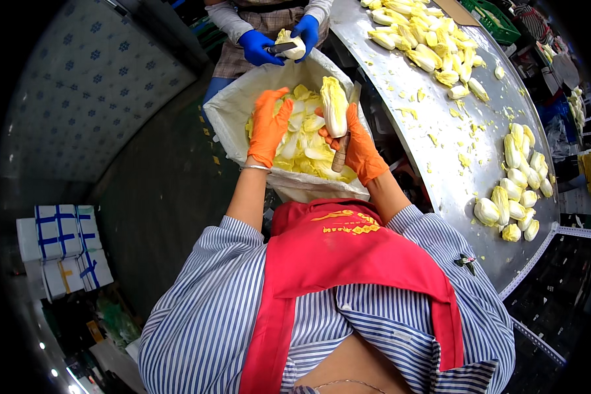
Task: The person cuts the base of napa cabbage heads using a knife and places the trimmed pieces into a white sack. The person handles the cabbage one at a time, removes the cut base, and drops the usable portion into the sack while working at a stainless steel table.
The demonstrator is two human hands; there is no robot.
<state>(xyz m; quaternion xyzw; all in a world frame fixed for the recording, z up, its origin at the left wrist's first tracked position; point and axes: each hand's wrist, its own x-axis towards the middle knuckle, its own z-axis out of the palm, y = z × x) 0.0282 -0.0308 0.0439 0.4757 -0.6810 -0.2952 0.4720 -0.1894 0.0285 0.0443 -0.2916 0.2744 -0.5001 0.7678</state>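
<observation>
In an orange glove, my right hand (362,147) holds a knife by its wooden handle (341,153), blade up, together with a small napa cabbage (334,106) standing upright against the fingers. My left hand (267,125), gloved in orange too, is raised over the left part of a white woven sack (226,106), fingers apart and holding nothing. Loose yellow and white cabbage leaves (305,143) lie in the sack below both hands.
Opposite, a co-worker's blue-gloved hands (258,48) hold a knife and a cabbage over the sack's far rim. At right, a metal table (423,133) bears a large cabbage pile (436,44) and a smaller group (517,182). Taped white foam boxes (61,236) stand at left.
</observation>
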